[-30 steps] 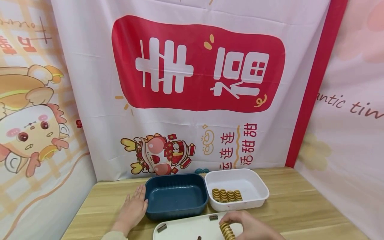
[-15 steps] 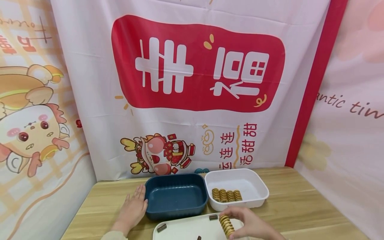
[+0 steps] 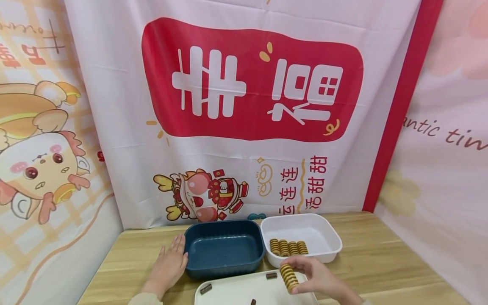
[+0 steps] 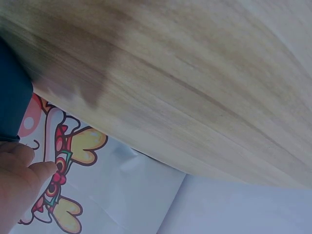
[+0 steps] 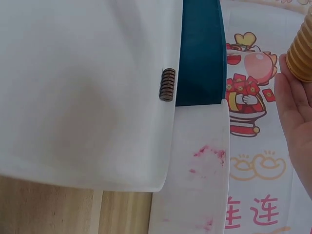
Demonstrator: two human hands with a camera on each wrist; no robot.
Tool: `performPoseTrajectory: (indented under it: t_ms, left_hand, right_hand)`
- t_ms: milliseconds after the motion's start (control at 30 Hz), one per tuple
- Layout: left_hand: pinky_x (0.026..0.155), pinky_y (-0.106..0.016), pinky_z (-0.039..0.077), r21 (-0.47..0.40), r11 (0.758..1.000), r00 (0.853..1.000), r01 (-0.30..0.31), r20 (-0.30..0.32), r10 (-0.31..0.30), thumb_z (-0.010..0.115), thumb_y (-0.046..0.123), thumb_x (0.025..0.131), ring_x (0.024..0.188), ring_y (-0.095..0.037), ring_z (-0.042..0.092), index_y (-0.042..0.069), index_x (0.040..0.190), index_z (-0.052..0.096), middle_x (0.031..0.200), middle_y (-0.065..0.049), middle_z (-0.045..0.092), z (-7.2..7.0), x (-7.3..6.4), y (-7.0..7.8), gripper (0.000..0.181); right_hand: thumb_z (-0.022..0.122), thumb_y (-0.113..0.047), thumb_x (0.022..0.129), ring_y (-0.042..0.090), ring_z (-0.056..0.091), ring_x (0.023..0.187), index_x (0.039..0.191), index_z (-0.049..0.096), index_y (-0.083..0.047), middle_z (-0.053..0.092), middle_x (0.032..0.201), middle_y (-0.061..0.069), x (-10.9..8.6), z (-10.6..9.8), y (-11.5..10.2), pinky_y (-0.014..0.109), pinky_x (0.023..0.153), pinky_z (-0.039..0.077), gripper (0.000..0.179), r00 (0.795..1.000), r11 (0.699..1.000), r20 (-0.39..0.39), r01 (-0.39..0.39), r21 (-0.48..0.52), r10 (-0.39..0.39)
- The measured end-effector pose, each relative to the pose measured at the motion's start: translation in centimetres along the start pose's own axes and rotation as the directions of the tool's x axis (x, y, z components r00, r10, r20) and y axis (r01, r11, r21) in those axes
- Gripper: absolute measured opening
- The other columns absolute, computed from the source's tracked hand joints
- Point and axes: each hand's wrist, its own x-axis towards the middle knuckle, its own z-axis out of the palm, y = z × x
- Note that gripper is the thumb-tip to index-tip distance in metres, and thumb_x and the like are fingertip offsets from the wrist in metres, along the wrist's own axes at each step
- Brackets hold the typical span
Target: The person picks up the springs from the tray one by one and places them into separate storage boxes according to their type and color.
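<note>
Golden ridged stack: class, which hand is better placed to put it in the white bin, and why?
Probably the right hand: it holds the golden stack near the white bin, whereas the left hand is beside the blue bin.

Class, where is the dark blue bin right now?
In the head view, the dark blue bin stands left of the white bin, with the left hand at its left end.
</note>
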Motion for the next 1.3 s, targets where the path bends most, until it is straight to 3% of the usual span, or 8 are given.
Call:
performPoseTrajectory:
  t_ms: [300,733,1067,1300]
  left_hand:
    - [0.104,-0.066,0.021,0.000,1.000,1.000,0.004,0.005,-0.004,0.045,0.020,0.098,0.137,-0.042,0.028,-0.014,0.140,0.035,0.147,-0.028,0.032,-0.1,0.0,0.1,0.054]
    - [0.104,-0.066,0.021,0.000,1.000,1.000,0.007,0.008,-0.007,0.044,0.021,0.099,0.137,-0.042,0.028,-0.014,0.140,0.034,0.147,-0.029,0.031,-0.1,0.1,0.0,0.055]
    - [0.105,-0.065,0.021,0.004,1.000,1.000,0.002,0.005,-0.002,0.044,0.021,0.099,0.137,-0.042,0.028,-0.014,0.140,0.034,0.147,-0.028,0.031,0.1,0.1,-0.1,0.055]
    - [0.105,-0.065,0.020,-0.001,1.000,1.000,0.007,0.020,-0.007,0.043,0.022,0.099,0.137,-0.042,0.026,-0.013,0.141,0.033,0.148,-0.028,0.029,0.2,0.1,-0.2,0.055]
  right_hand:
    - [0.072,-0.001,0.082,0.013,0.058,0.106,0.123,0.053,0.011,0.062,0.117,0.013,0.0,-0.3,-0.2,0.023,0.094,0.045,0.047,0.993,0.989,-0.038,-0.104,0.106,0.109]
    - [0.069,0.004,0.083,0.012,0.060,0.104,0.120,0.043,0.025,0.062,0.118,0.011,0.4,-0.7,0.1,0.027,0.091,0.048,0.050,0.996,0.989,-0.085,-0.019,0.149,0.032]
    - [0.069,0.006,0.081,0.010,0.060,0.107,0.119,0.045,0.025,0.062,0.118,0.003,0.5,-1.6,0.8,0.024,0.094,0.046,0.049,0.987,0.996,-0.158,0.014,0.090,0.001]
    - [0.067,0.007,0.081,0.008,0.059,0.110,0.121,0.044,0.025,0.064,0.120,-0.001,0.4,-2.2,1.1,0.020,0.094,0.044,0.049,0.980,0.997,-0.191,-0.040,0.072,0.053]
